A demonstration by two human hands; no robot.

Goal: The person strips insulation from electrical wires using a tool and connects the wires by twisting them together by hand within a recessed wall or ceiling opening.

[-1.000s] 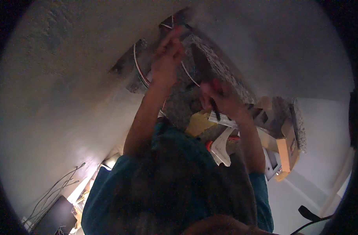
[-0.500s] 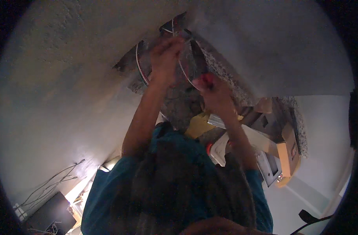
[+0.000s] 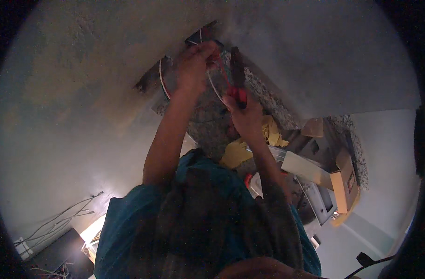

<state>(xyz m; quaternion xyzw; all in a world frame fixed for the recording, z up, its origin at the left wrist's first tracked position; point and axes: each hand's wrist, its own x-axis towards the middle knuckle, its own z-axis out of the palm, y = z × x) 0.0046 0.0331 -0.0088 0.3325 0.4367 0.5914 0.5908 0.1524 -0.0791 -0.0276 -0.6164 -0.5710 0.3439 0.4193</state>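
Observation:
My left hand (image 3: 194, 67) is raised to the far wall corner, its fingers closed round thin electrical wires just below a dark wall box (image 3: 192, 39). A white wire (image 3: 215, 89) and red strands (image 3: 224, 69) run from there down toward my right hand (image 3: 246, 116). That hand is closed on a red-and-black-handled tool (image 3: 237, 96); its exact kind is too dim and blurred to tell. A dark long shape (image 3: 237, 65) stands just above the handle, perhaps part of the tool. Another loop of white and red wire (image 3: 163, 83) hangs left of my left forearm.
A speckled stone ledge (image 3: 273, 101) runs along the right wall. Yellow crumpled material (image 3: 235, 152), an open cardboard box (image 3: 343, 183) and a grey metal frame (image 3: 320, 200) lie at the right. Loose cables (image 3: 66, 216) and a dark panel (image 3: 63, 255) are at the lower left.
My right hand has moved slightly left, and the red handle now shows more plainly. My left hand stays by the wall box, with red strands now visible beside its fingers.

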